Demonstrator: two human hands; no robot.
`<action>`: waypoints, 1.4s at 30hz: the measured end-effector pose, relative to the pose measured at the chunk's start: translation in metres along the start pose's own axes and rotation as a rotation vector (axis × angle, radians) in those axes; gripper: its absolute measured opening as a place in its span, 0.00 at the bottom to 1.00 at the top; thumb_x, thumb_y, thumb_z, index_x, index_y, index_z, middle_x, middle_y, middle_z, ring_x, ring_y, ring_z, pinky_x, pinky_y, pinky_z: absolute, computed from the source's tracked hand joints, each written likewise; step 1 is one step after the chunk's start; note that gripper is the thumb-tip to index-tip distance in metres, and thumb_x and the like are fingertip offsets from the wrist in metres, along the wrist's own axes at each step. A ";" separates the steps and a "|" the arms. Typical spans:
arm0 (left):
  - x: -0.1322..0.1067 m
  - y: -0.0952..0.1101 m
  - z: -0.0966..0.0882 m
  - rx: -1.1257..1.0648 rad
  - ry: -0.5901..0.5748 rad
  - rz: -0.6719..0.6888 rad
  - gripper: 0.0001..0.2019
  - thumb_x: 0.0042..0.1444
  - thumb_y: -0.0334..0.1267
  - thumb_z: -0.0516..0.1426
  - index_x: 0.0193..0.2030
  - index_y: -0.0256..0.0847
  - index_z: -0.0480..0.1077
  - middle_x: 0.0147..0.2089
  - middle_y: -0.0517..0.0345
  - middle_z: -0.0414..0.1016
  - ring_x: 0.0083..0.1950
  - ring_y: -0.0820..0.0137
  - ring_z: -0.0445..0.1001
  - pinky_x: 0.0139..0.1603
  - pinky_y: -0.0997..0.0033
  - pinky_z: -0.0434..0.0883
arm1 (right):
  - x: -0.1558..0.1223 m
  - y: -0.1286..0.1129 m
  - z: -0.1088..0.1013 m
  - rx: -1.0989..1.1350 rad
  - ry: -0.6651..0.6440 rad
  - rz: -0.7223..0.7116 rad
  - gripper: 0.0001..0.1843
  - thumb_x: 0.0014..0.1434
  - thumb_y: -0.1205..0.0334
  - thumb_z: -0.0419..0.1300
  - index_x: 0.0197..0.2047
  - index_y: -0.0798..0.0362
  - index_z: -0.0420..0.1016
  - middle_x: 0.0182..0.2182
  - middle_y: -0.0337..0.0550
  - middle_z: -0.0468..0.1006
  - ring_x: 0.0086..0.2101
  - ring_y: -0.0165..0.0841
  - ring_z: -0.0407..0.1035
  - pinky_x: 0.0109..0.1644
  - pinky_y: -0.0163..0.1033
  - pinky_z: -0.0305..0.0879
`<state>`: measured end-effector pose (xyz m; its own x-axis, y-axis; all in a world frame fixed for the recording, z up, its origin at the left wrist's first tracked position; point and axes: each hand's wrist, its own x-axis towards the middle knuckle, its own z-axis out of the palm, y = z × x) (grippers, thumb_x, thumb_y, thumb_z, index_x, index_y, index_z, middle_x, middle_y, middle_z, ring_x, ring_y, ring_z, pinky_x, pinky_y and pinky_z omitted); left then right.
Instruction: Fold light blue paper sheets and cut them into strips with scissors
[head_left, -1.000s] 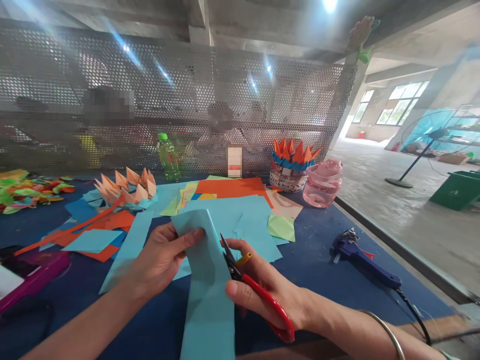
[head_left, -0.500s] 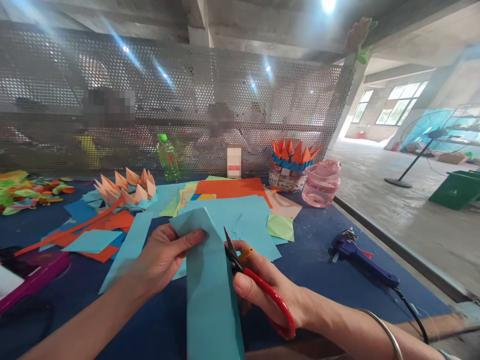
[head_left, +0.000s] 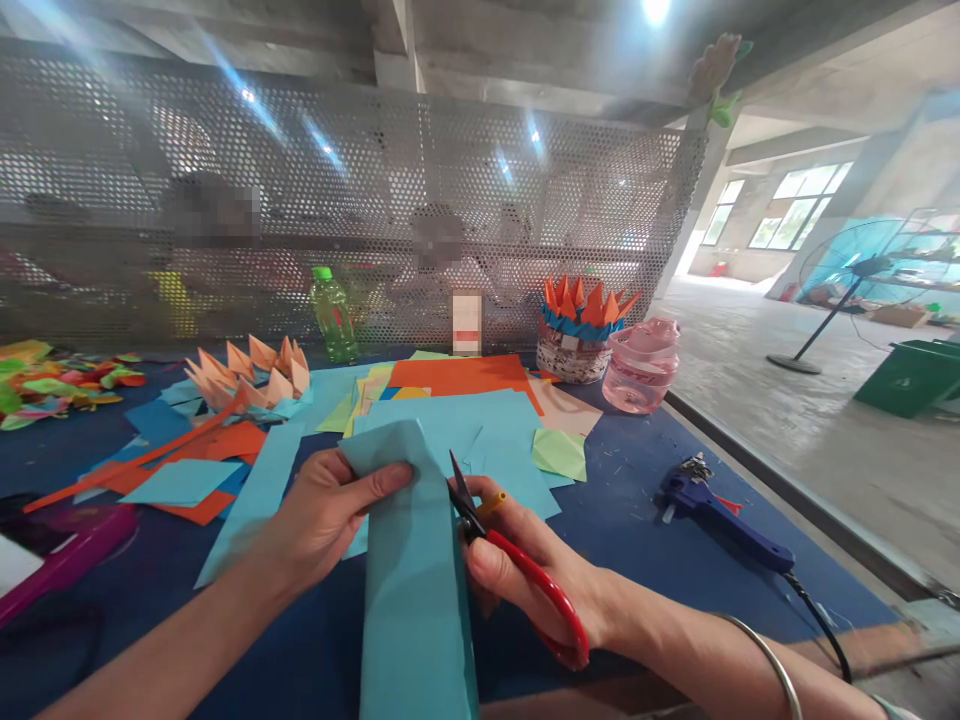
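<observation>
A long folded strip of light blue paper (head_left: 416, 600) hangs down in front of me. My left hand (head_left: 337, 505) pinches it near its upper end, thumb on top. My right hand (head_left: 547, 570) is closed round red-handled scissors (head_left: 544, 590), whose dark blades point up and stand a little apart at the strip's right edge. A small yellow tube-like piece (head_left: 491, 502) shows by the right fingers; how it is held I cannot tell. Behind the hands, light blue sheets (head_left: 487, 430) and an orange sheet (head_left: 457, 374) lie on the dark blue table.
At left stand a peach folded-paper ring (head_left: 251, 375), a green bottle (head_left: 334, 315) and a magenta tool (head_left: 71, 560). Right of the sheets are an orange-and-blue paper piece (head_left: 581, 315) on a container, a pink jug (head_left: 641, 365) and a blue glue gun (head_left: 724, 520). A perforated screen (head_left: 480, 170) rises behind.
The lower part of the blue strip has swung slightly left, and its top fold has shifted a little. Both hands keep their hold, nearly in place.
</observation>
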<state>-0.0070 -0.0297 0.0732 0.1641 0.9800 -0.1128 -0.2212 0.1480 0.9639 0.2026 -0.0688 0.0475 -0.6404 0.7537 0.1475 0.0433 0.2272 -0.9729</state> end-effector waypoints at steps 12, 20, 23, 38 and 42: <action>0.001 -0.006 -0.001 -0.026 -0.074 -0.027 0.11 0.40 0.35 0.70 0.33 0.37 0.81 0.30 0.51 0.83 0.27 0.66 0.79 0.31 0.71 0.76 | 0.001 0.004 -0.003 -0.050 0.014 -0.036 0.35 0.62 0.36 0.47 0.62 0.52 0.51 0.30 0.38 0.63 0.28 0.28 0.58 0.33 0.37 0.59; -0.002 -0.005 0.004 0.010 -0.099 -0.050 0.09 0.39 0.36 0.71 0.27 0.35 0.79 0.23 0.55 0.80 0.22 0.72 0.74 0.26 0.76 0.74 | 0.002 0.001 -0.003 -0.045 0.008 -0.021 0.36 0.62 0.36 0.47 0.62 0.53 0.51 0.31 0.39 0.64 0.29 0.29 0.59 0.34 0.38 0.60; -0.003 -0.005 0.006 0.007 -0.111 -0.052 0.09 0.39 0.37 0.71 0.27 0.36 0.79 0.24 0.56 0.79 0.22 0.73 0.73 0.25 0.78 0.73 | 0.001 0.001 -0.003 -0.036 0.015 -0.035 0.36 0.61 0.35 0.48 0.61 0.52 0.52 0.32 0.40 0.64 0.30 0.30 0.59 0.34 0.38 0.60; -0.004 -0.010 0.004 0.021 -0.178 -0.092 0.09 0.44 0.37 0.69 0.33 0.37 0.80 0.30 0.51 0.82 0.27 0.67 0.78 0.28 0.73 0.75 | 0.001 0.002 -0.005 -0.036 0.008 -0.047 0.33 0.62 0.37 0.48 0.61 0.51 0.53 0.31 0.39 0.63 0.29 0.29 0.58 0.34 0.37 0.59; -0.003 -0.011 0.000 0.004 -0.170 -0.100 0.10 0.45 0.36 0.68 0.36 0.38 0.81 0.32 0.50 0.83 0.29 0.66 0.79 0.31 0.72 0.76 | 0.001 0.005 -0.004 0.034 0.012 -0.071 0.34 0.62 0.38 0.48 0.62 0.51 0.50 0.30 0.38 0.62 0.28 0.29 0.58 0.33 0.37 0.59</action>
<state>-0.0050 -0.0341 0.0631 0.3450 0.9237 -0.1666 -0.1913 0.2430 0.9510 0.2056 -0.0644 0.0431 -0.6314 0.7440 0.2185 -0.0281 0.2597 -0.9653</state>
